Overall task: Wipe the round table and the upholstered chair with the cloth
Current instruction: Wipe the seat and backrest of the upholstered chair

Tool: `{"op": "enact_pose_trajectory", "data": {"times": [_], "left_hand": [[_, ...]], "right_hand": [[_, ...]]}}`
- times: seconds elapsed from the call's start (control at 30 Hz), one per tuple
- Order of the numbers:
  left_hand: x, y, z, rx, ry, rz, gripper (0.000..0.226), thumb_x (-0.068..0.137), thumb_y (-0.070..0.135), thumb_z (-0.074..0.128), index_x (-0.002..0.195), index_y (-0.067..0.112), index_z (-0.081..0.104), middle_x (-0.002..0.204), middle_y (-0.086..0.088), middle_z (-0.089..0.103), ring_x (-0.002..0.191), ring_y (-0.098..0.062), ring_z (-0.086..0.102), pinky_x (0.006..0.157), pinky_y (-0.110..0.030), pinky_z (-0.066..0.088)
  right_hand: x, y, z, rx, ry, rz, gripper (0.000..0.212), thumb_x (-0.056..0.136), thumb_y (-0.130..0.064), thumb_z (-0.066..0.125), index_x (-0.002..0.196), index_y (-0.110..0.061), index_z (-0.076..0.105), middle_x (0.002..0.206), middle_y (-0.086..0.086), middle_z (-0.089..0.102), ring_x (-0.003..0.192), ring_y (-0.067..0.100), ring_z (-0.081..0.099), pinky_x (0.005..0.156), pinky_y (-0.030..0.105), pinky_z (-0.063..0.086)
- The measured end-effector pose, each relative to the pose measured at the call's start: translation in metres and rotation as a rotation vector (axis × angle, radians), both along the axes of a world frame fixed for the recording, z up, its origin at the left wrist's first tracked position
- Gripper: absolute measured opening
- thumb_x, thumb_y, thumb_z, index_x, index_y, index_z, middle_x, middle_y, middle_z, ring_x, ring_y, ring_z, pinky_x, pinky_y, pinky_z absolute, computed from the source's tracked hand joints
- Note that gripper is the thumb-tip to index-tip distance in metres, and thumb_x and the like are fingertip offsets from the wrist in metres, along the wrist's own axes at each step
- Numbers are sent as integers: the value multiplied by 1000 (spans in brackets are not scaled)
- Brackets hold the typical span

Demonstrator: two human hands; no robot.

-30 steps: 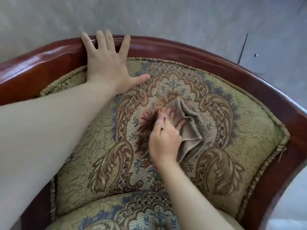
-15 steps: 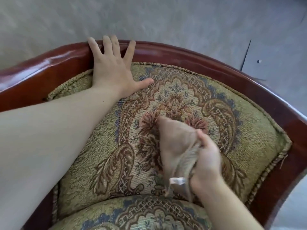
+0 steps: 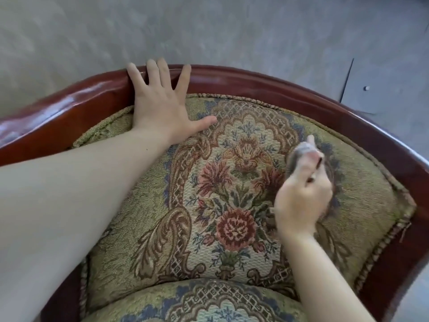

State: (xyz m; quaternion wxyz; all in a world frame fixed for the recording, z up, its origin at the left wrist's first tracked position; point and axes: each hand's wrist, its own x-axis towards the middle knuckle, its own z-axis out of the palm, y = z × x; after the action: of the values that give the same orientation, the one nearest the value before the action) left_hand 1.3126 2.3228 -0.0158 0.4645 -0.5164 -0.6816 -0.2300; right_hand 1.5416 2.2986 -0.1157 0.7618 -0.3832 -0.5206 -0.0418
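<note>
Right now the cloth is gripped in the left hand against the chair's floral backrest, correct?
Not quite: the right hand grips the cloth against the chair's floral backrest. The left hand lies flat and empty, fingers over the wooden rail. The head view shows it.

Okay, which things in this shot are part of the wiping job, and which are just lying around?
In the job: cloth, right hand gripping it, upholstered chair, left hand flat on its wooden rim.
Just there: grey floor, small white speck on it.

Blurred cloth (image 3: pixel 296 158) against floral chair (image 3: pixel 222 205) backrest
</note>
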Motion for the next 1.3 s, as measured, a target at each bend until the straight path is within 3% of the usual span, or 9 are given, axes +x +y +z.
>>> {"op": "enact_pose_trajectory", "data": {"times": [0.17, 0.37, 0.5, 0.6, 0.77, 0.93, 1.13, 1.2, 1.3], "left_hand": [[0, 0, 2, -7, -7, -19, 123, 65, 97, -13, 161, 20, 4, 158, -28, 28, 143, -45, 27, 114, -66, 21], [-1, 4, 1, 6, -8, -7, 123, 66, 98, -9, 160, 20, 5, 157, -28, 29, 142, -45, 28, 113, -66, 21], [-1, 5, -1, 14, -1, -3, 123, 66, 97, -11, 160, 20, 7, 156, -28, 30, 142, -45, 29, 113, -66, 21], [0, 3, 0, 10, 4, -11, 123, 67, 97, -11, 160, 20, 8, 155, -29, 31, 140, -44, 30, 113, -65, 22], [-1, 0, 0, 18, 10, -12, 121, 69, 96, -11, 160, 19, 10, 152, -29, 33, 136, -44, 32, 112, -64, 24], [-1, -2, 1, 6, -8, -18, 121, 68, 96, -12, 161, 20, 8, 153, -28, 31, 138, -43, 31, 112, -65, 23], [-1, -4, 2, -18, -22, -20, 121, 68, 96, -13, 160, 20, 4, 155, -27, 28, 140, -43, 29, 113, -65, 22], [-1, -4, 2, -13, -17, -23, 121, 68, 96, -13, 160, 19, 4, 155, -27, 29, 139, -43, 29, 113, -65, 23], [-1, -5, 2, -14, -17, -28, 121, 68, 96, -13, 160, 19, 3, 155, -28, 29, 140, -43, 29, 113, -64, 23]], "right_hand": [[-44, 29, -25, -251, -200, -71, 46, 107, -36, 29, 148, -21, 45, 157, -1, 39, 149, 11, 21, 123, 29, 5], [-62, 27, -49, -263, -209, 138, 45, 102, -45, 33, 137, -32, 57, 142, -18, 47, 141, 3, 33, 115, 44, 35], [-97, 6, -61, -397, -113, 497, 36, 102, -44, 40, 131, -37, 61, 142, -13, 56, 141, 2, 37, 117, 30, 32], [-97, -9, -58, -515, 90, 751, 33, 102, -40, 45, 93, -51, 75, 102, -29, 73, 104, -12, 63, 86, 9, 47], [-46, -36, -45, -747, 569, 1005, 49, 96, -50, 49, 85, -14, 80, 79, 8, 75, 65, 23, 68, 65, 34, 56], [20, -56, 9, -571, 752, 819, 50, 103, -47, 38, 102, -7, 69, 81, 9, 79, 66, 26, 76, 48, 38, 58], [20, -48, 43, -156, 498, 461, 57, 101, -59, 30, 135, -23, 58, 135, -2, 64, 119, 11, 62, 101, 40, 50], [5, -35, 40, -128, 411, 329, 53, 100, -59, 33, 127, -25, 63, 124, -6, 68, 86, -7, 59, 94, 23, 53], [-26, -4, 4, -282, 142, 181, 42, 104, -49, 33, 132, -32, 60, 122, -28, 59, 107, -22, 53, 82, -5, 37]]}}
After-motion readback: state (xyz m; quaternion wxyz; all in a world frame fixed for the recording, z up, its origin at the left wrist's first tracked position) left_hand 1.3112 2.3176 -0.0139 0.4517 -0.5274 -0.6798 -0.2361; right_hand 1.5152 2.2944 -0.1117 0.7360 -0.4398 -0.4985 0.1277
